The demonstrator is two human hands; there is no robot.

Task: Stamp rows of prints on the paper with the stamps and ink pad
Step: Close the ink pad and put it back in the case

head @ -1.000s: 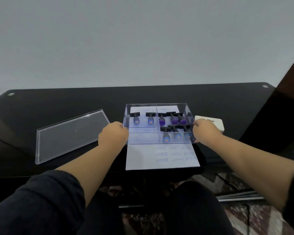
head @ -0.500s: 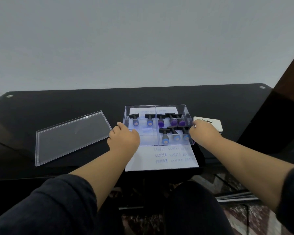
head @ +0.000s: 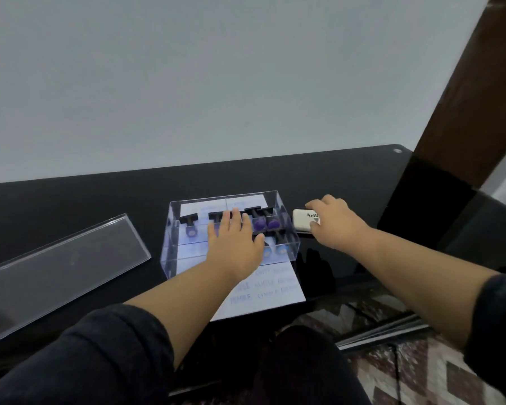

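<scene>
Head | left hand [head: 233, 244] spread flat over stamp box [head: 170, 252] | right hand [head: 335, 222] grips ink pad [head: 301, 223] just beside box's right wall | lid [head: 62, 267] lies apart, left on counter [head: 70, 197]

A plain pale grey wall [head: 216, 83] fills the upper part of the view, evenly lit and without marks. Below it runs a glossy black bench [head: 70, 197] with a small round metal fitting [head: 397, 150] near its far right corner. A dark brown wooden post [head: 465, 92] slants up at the right. Patterned floor [head: 421, 372] shows beneath the bench's near edge.
</scene>
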